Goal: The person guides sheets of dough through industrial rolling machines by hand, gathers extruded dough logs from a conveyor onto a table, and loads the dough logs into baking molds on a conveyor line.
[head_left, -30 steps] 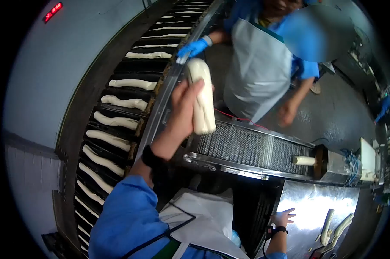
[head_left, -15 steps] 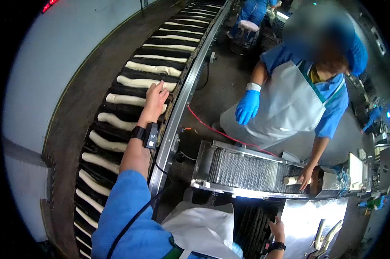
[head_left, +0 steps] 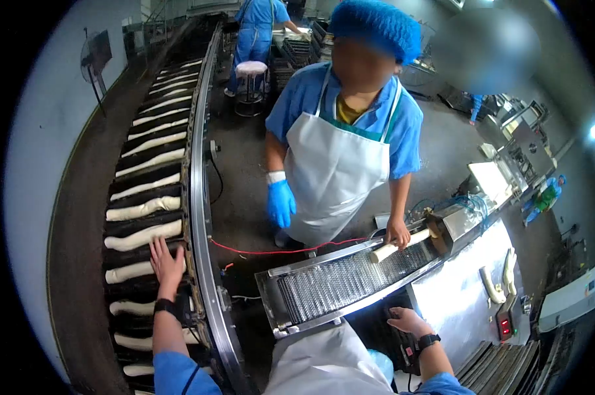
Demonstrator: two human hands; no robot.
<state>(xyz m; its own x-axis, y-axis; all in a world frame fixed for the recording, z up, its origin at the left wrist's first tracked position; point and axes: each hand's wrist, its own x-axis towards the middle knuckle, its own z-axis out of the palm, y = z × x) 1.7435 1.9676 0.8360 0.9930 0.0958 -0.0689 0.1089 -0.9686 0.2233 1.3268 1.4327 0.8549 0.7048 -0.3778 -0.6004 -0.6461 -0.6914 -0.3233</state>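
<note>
My left hand [head_left: 168, 264] is open, its fingers spread, over the long conveyor at left. Its fingertips reach the lower edge of a long pale dough strip [head_left: 143, 236]; whether they press on it I cannot tell. Another dough strip [head_left: 127, 272] lies just beside the hand, in its own dark trough. Low at the right, my right hand [head_left: 410, 321] is open with fingers stretched out. It holds nothing visible and hovers near dark stacked trays [head_left: 397, 342], beside the steel table [head_left: 442, 289].
Across from me stands a co-worker [head_left: 340, 158] in a white apron, one bare hand on a dough roll [head_left: 399, 245] on the mesh belt [head_left: 330, 283]. A metal rail [head_left: 202, 197] edges the long conveyor. Dough pieces [head_left: 490, 284] and a red-digit scale [head_left: 506, 320] are on the steel table.
My view has turned to the right and levelled. My left hand stays over the dough strips, near their right ends. More of the co-worker's dough roll now shows on the mesh belt.
</note>
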